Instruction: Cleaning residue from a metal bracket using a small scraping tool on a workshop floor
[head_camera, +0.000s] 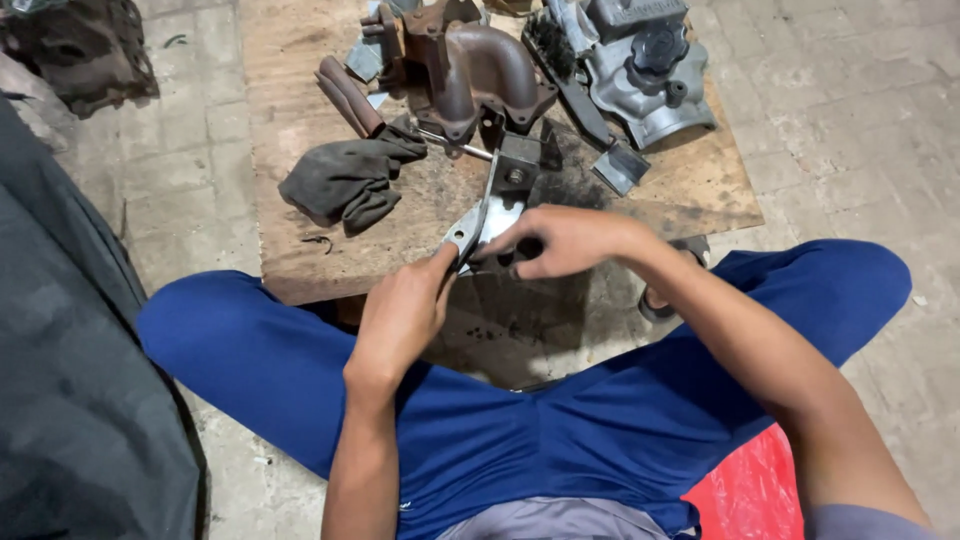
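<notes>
I sit on a floor of grey paving bricks (850, 110) with a worn plywood board (300, 120) lying flat before me. My left hand (405, 310) pinches the lower tip of a thin metal gasket (478, 222), while my right hand (560, 240) curls around the dark metal part (515, 180) at the board's near edge. Further back lie a grey rag (345, 180), a rusty manifold (480, 75) and a silver housing (650, 75).
</notes>
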